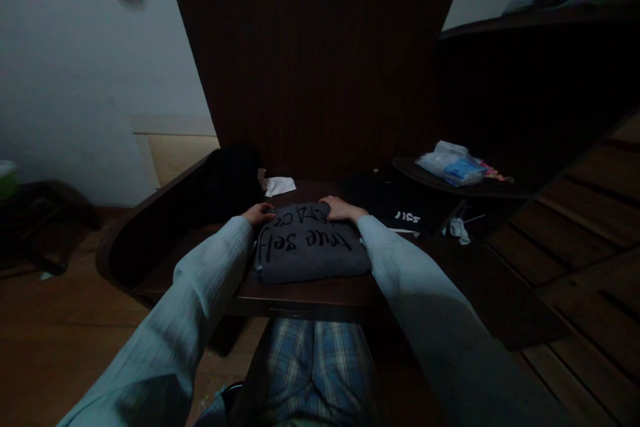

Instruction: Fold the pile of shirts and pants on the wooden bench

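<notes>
A folded dark grey garment (310,250) with black lettering, including "true self", lies on the dark wooden desk (300,292) in front of me. At its far left corner, my left hand (259,213) is closed, with fingers bent against the cloth. My right hand (341,208) grips the far edge, right of the middle, its fingertips partly hidden behind the fold. Just beyond the garment lies a crumpled white paper (280,186). Dark cloth with white lettering (407,217) rests to the right of my right hand.
A clear and blue plastic package (453,163) sits on a small shelf at the right. Dark bundled material (227,180) fills the desk's back left. A raised curved side (117,240) bounds the desk at left, and a tall dark panel (315,67) stands behind.
</notes>
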The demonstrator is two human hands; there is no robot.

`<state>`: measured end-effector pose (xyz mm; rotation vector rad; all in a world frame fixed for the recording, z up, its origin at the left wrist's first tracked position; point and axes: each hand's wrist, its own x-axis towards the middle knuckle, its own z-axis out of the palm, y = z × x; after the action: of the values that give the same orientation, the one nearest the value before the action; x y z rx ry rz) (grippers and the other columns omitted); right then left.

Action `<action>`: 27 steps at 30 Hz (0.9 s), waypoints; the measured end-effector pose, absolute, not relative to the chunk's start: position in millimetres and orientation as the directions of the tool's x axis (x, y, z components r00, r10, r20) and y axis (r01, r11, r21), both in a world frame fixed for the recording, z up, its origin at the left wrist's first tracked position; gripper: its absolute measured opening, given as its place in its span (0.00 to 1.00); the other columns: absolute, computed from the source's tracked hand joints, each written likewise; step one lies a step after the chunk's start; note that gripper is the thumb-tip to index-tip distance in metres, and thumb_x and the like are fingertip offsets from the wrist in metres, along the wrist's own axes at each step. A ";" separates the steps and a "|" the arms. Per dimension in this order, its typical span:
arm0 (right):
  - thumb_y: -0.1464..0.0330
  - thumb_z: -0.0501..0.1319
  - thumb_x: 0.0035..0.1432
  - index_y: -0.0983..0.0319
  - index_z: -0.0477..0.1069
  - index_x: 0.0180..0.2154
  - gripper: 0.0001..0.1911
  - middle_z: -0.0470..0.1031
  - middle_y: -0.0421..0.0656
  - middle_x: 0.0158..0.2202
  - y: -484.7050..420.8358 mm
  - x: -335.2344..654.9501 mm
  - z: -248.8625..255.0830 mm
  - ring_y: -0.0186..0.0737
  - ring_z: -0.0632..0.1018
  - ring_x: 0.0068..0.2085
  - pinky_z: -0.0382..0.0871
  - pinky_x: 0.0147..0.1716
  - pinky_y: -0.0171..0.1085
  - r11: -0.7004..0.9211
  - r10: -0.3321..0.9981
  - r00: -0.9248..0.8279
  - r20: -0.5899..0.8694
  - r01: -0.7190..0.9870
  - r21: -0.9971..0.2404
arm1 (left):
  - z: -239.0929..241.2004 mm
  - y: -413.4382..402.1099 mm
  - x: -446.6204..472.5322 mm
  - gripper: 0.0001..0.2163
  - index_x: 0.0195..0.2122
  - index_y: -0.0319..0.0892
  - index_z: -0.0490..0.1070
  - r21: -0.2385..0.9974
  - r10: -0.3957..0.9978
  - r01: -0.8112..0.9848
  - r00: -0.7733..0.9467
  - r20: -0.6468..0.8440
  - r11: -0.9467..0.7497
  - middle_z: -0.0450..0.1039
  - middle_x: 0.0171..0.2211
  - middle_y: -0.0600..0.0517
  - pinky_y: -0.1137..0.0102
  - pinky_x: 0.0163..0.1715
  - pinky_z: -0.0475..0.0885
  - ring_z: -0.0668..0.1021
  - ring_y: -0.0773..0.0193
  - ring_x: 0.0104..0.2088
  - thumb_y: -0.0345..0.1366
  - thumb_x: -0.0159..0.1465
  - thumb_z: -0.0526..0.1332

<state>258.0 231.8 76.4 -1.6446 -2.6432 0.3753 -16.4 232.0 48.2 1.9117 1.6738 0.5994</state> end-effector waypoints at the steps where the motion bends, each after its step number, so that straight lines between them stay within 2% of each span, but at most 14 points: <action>1: 0.74 0.61 0.41 0.65 0.64 0.50 0.30 0.68 0.50 0.50 232.4 256.2 77.9 0.45 0.70 0.50 0.66 0.44 0.35 0.427 0.881 -0.451 -0.142 0.888 -0.167 | 48.6 232.9 -15.7 0.14 0.30 0.40 0.71 0.644 0.992 0.760 0.128 -0.021 -0.085 0.75 0.31 0.51 0.69 0.39 0.69 0.75 0.58 0.38 0.41 0.43 0.64; 6: 0.74 0.61 0.39 0.67 0.72 0.40 0.20 0.75 0.51 0.40 229.1 250.2 84.9 0.45 0.75 0.40 0.68 0.36 0.34 0.391 0.897 -0.400 -0.189 0.916 -0.085 | 50.6 228.2 -11.6 0.09 0.22 0.41 0.69 0.635 0.997 0.771 0.076 -0.024 -0.044 0.73 0.25 0.51 0.68 0.35 0.69 0.75 0.56 0.34 0.38 0.41 0.65; 8: 0.74 0.62 0.39 0.67 0.73 0.37 0.18 0.74 0.51 0.39 223.9 249.6 90.3 0.47 0.75 0.40 0.67 0.37 0.36 0.388 0.908 -0.391 -0.152 0.920 -0.053 | 54.9 223.8 -9.8 0.08 0.22 0.42 0.68 0.640 0.998 0.767 0.063 0.009 -0.054 0.72 0.24 0.52 0.68 0.35 0.69 0.75 0.57 0.33 0.37 0.42 0.65; 10: 0.73 0.61 0.41 0.67 0.72 0.38 0.17 0.72 0.52 0.42 217.8 250.8 100.0 0.48 0.72 0.43 0.66 0.40 0.38 0.390 0.917 -0.391 -0.079 0.920 -0.029 | 65.2 219.6 -8.4 0.08 0.26 0.41 0.68 0.649 0.998 0.758 0.045 0.053 -0.069 0.72 0.26 0.51 0.69 0.35 0.69 0.75 0.58 0.34 0.38 0.45 0.62; 12: 0.73 0.58 0.45 0.66 0.69 0.40 0.17 0.68 0.53 0.45 212.5 253.9 115.4 0.48 0.69 0.47 0.64 0.43 0.40 0.385 0.922 -0.383 0.063 0.923 -0.015 | 84.1 215.1 -7.2 0.10 0.31 0.40 0.68 0.670 0.991 0.736 0.015 0.133 -0.100 0.72 0.30 0.51 0.69 0.36 0.68 0.74 0.60 0.36 0.38 0.49 0.59; 14: 0.74 0.56 0.47 0.66 0.67 0.40 0.15 0.66 0.52 0.46 208.4 258.2 135.2 0.48 0.67 0.47 0.62 0.44 0.43 0.383 0.883 -0.356 0.306 0.923 -0.029 | 111.1 207.8 -6.0 0.12 0.35 0.38 0.67 0.693 0.956 0.695 -0.027 0.291 -0.191 0.72 0.33 0.50 0.70 0.38 0.68 0.73 0.61 0.37 0.38 0.51 0.57; 17: 0.77 0.53 0.49 0.65 0.65 0.37 0.11 0.64 0.50 0.42 200.8 264.8 164.6 0.47 0.65 0.45 0.61 0.42 0.45 0.442 0.692 -0.295 0.659 0.895 -0.063 | 154.3 186.6 -3.8 0.13 0.37 0.38 0.66 0.633 0.816 0.668 -0.067 0.575 -0.391 0.70 0.33 0.52 0.70 0.39 0.66 0.72 0.63 0.36 0.38 0.52 0.57; 19: 0.79 0.51 0.49 0.64 0.63 0.36 0.11 0.64 0.49 0.40 191.0 268.6 175.2 0.47 0.64 0.44 0.60 0.42 0.46 0.484 0.608 -0.285 0.741 0.873 -0.061 | 172.4 166.2 -2.5 0.13 0.38 0.38 0.65 0.556 0.750 0.693 -0.032 0.661 -0.460 0.70 0.34 0.53 0.70 0.40 0.66 0.72 0.64 0.37 0.38 0.53 0.56; 21: 0.80 0.50 0.47 0.64 0.63 0.35 0.12 0.64 0.48 0.38 175.9 272.4 173.0 0.47 0.64 0.43 0.60 0.41 0.45 0.496 0.608 -0.308 0.732 0.867 -0.047 | 174.1 144.1 -2.1 0.12 0.38 0.39 0.65 0.492 0.736 0.724 0.031 0.677 -0.483 0.69 0.34 0.54 0.70 0.40 0.65 0.71 0.64 0.37 0.37 0.54 0.54; 23: 0.81 0.51 0.45 0.63 0.62 0.34 0.12 0.64 0.48 0.37 157.1 276.9 156.9 0.47 0.65 0.41 0.60 0.40 0.44 0.498 0.662 -0.363 0.656 0.867 -0.023 | 159.0 123.2 -3.2 0.10 0.37 0.40 0.65 0.440 0.756 0.748 0.124 0.643 -0.497 0.69 0.34 0.53 0.69 0.39 0.65 0.71 0.63 0.36 0.35 0.54 0.53; 27: 0.77 0.56 0.44 0.63 0.63 0.34 0.12 0.66 0.47 0.37 118.5 289.3 102.1 0.45 0.65 0.40 0.61 0.38 0.40 0.581 0.748 -0.534 0.394 0.814 0.001 | 103.9 88.4 -7.0 0.07 0.33 0.42 0.65 0.318 0.833 0.808 0.337 0.439 -0.495 0.69 0.32 0.50 0.69 0.36 0.65 0.72 0.60 0.36 0.32 0.52 0.54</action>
<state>289.3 118.5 102.1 -1.2675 -2.4629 -0.2620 -7.0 88.4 103.9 2.5332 1.5555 0.8732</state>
